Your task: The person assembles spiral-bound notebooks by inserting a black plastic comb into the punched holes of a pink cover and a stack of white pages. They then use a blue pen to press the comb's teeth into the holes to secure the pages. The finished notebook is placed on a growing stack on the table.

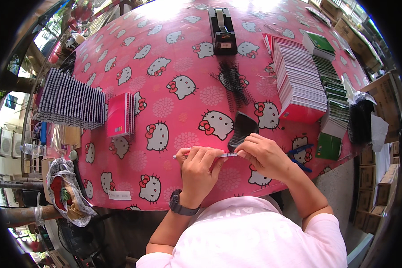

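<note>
- Strip (225, 155) – thin, long axis runs left-right, held just above table edge.
- L hand (200, 167) curled, pinching strip's left part; R hand (265, 154) pinching its right end.
- Table (174, 67) w/ pink cartoon-cat cloth; notebook stacks (299, 80), black coils (234, 82), tape dispenser (222, 31); boxes at right.

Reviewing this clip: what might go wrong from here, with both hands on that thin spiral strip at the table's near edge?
The spiral strip is pinched between the left hand and right hand right at the table's near edge; if it slips, it may drop to the floor. The fanned stack of red notebooks leans stepwise and might slide if bumped.
</note>
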The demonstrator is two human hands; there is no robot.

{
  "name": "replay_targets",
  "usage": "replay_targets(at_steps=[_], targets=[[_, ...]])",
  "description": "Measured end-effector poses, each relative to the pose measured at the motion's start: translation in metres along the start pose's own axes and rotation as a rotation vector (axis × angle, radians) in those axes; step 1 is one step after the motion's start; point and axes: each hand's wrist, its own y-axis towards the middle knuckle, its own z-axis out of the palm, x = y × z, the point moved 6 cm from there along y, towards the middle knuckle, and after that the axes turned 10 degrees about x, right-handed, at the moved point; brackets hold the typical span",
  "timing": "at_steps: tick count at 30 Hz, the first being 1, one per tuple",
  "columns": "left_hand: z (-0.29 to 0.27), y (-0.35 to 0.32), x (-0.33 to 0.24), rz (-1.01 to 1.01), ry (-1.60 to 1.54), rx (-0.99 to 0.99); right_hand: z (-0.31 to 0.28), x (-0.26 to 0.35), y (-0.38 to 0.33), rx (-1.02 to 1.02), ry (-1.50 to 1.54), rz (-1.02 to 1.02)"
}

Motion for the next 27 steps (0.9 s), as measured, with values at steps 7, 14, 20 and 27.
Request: replay_targets(at_steps=[7,14,20,27], targets=[[0.001,0.0,-0.001,-0.027,-0.002,0.044,0.005,0.011,0.01,-0.014,-0.095,-0.028],[0.001,0.003,-0.003,0.005,-0.002,0.096,-0.025,0.013,0.0,-0.178,-0.115,-0.027],[0.002,0.0,0.0,-0.023,-0.007,0.124,-0.055,-0.038,-0.086,0.028,-0.121,0.507],[-0.001,0.01,-0.004,-0.018,-0.037,0.114,-0.039,-0.051,-0.156,0.05,-0.436,0.826]])
